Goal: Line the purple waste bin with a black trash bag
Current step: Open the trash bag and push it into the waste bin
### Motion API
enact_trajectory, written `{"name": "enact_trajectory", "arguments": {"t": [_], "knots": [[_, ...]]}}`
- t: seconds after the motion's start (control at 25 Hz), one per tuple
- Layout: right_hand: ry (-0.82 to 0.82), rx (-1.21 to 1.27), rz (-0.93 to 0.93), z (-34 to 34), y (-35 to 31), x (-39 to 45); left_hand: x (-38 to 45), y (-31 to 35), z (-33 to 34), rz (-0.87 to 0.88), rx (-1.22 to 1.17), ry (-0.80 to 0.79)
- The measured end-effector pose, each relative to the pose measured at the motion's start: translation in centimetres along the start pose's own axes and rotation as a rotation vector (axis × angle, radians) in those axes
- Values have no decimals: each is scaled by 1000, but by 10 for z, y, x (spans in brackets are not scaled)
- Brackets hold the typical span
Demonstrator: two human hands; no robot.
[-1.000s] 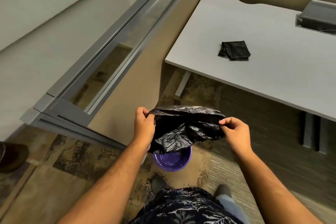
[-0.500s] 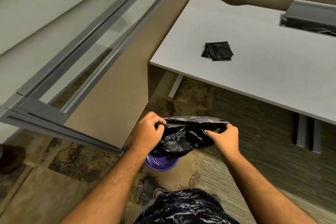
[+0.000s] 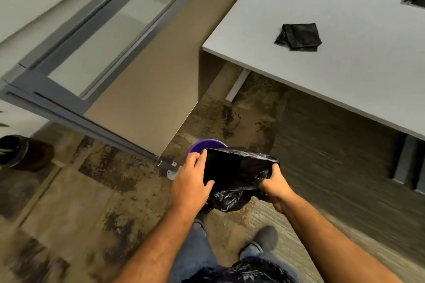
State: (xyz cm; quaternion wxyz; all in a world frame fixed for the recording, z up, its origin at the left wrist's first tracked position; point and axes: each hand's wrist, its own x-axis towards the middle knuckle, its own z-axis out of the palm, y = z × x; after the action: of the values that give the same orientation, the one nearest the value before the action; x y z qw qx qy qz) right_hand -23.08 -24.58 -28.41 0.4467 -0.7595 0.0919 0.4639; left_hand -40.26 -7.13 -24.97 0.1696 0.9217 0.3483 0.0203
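Observation:
A black trash bag (image 3: 236,174) is held open between both hands, low over the floor. My left hand (image 3: 189,181) grips its left edge and my right hand (image 3: 273,185) grips its right edge. The purple waste bin (image 3: 202,146) stands on the carpet just beyond the bag; only the far part of its rim shows, the rest is hidden behind the bag and my left hand. The bag's crumpled bottom hangs below my hands.
A white desk (image 3: 333,71) fills the upper right, with a folded black bag (image 3: 299,37) lying on it. A tan and glass partition (image 3: 128,71) runs along the left. A dark plant pot (image 3: 23,151) stands at the far left. My feet (image 3: 264,239) are on patterned carpet.
The view has tilted down and shifted. My hands have lowered the bag toward the bin; the bin's visible part is now beyond the bag instead of below it.

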Motion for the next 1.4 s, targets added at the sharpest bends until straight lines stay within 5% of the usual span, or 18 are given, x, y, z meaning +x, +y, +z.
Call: {"name": "enact_trajectory", "arguments": {"t": [0.44, 0.56, 0.8, 1.0, 1.4], "knots": [[268, 322, 102, 111, 26, 87, 50, -120, 73, 20, 12, -45], [196, 350, 14, 126, 35, 130, 77, -148, 114, 3, -2, -27], [53, -139, -203, 135, 87, 261, 128, -204, 234, -67, 81, -62], [-31, -581, -259, 144, 142, 366, 159, -259, 336, -86, 169, -239], [183, -667, -675, 162, 178, 466, 202, -312, 420, -9, 187, -146]]}}
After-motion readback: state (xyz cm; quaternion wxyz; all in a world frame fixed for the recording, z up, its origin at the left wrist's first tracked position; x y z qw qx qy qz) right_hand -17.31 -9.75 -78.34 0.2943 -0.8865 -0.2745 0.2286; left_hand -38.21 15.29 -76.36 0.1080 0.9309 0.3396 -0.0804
